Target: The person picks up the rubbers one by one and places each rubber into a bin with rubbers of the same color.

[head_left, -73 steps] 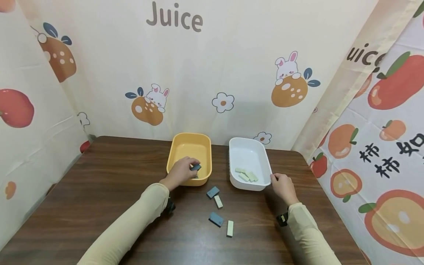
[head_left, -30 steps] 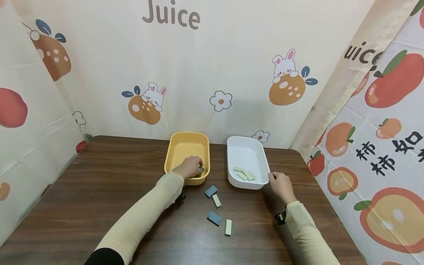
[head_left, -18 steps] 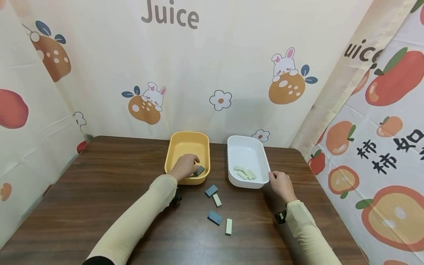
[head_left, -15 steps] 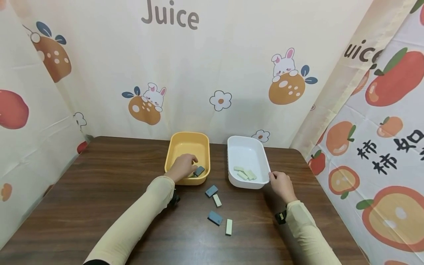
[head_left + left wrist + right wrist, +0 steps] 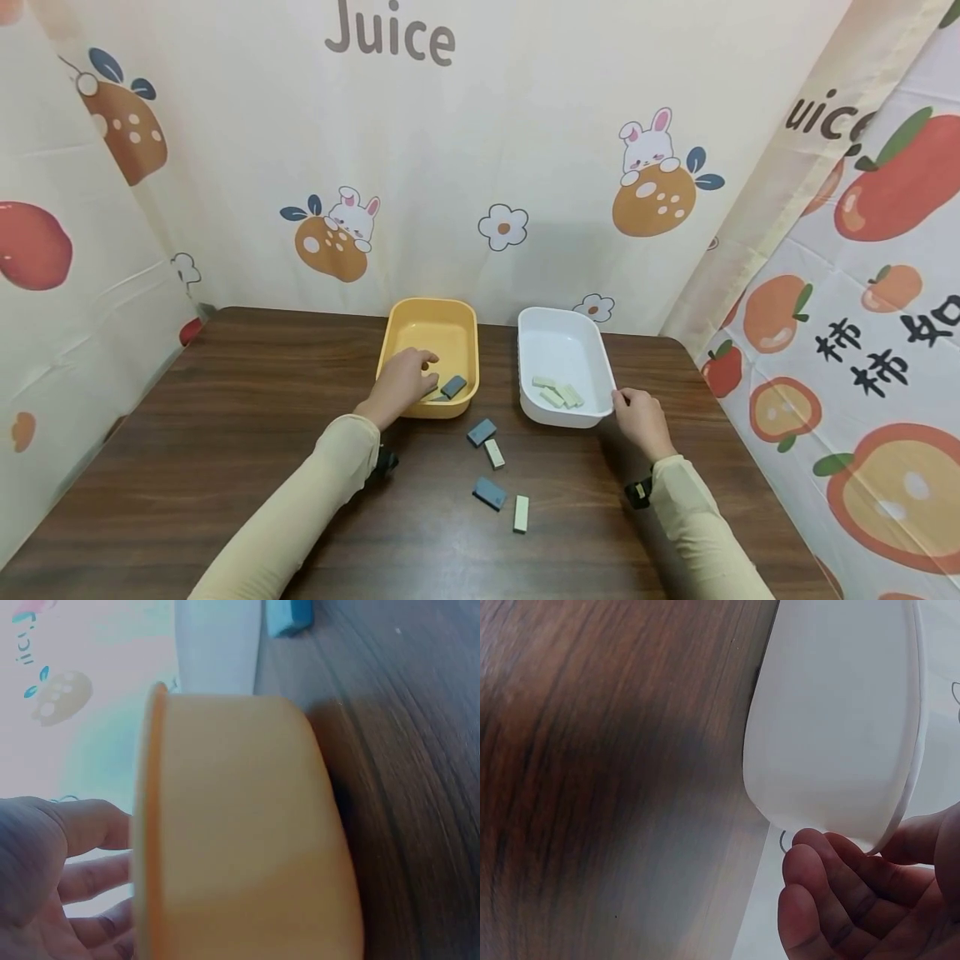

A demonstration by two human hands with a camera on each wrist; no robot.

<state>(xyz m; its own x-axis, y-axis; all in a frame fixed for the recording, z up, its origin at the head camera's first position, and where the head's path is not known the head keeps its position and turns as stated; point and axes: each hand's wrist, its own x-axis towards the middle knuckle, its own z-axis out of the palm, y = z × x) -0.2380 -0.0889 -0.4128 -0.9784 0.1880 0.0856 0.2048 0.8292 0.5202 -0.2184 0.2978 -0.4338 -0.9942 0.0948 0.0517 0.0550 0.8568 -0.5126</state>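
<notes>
My left hand [image 5: 402,385] is over the near-left rim of a yellow bin [image 5: 471,350], its thumb and fingers apart with nothing between them. Close to its fingertips, a dark blue block [image 5: 453,386] lies in the bin; other pieces there are partly covered by the hand. In the left wrist view the yellow bin's wall [image 5: 247,825] hides the fingertips. My right hand [image 5: 642,423] pinches the near-right corner of a white bin [image 5: 564,346], thumb [image 5: 909,838] on one side of the rim and index finger on the other. Several pale green blocks [image 5: 558,392] lie inside this bin.
On the brown table [image 5: 247,400], in front of the bins, lie a blue block [image 5: 482,432], a pale green block [image 5: 494,454], another blue block [image 5: 490,493] and another pale green block [image 5: 521,514]. A printed curtain [image 5: 435,150] hangs behind the table.
My left hand has let go of the blue block in the yellow bin and drawn back left toward the rim. The right hand stays on the white bin's corner.
</notes>
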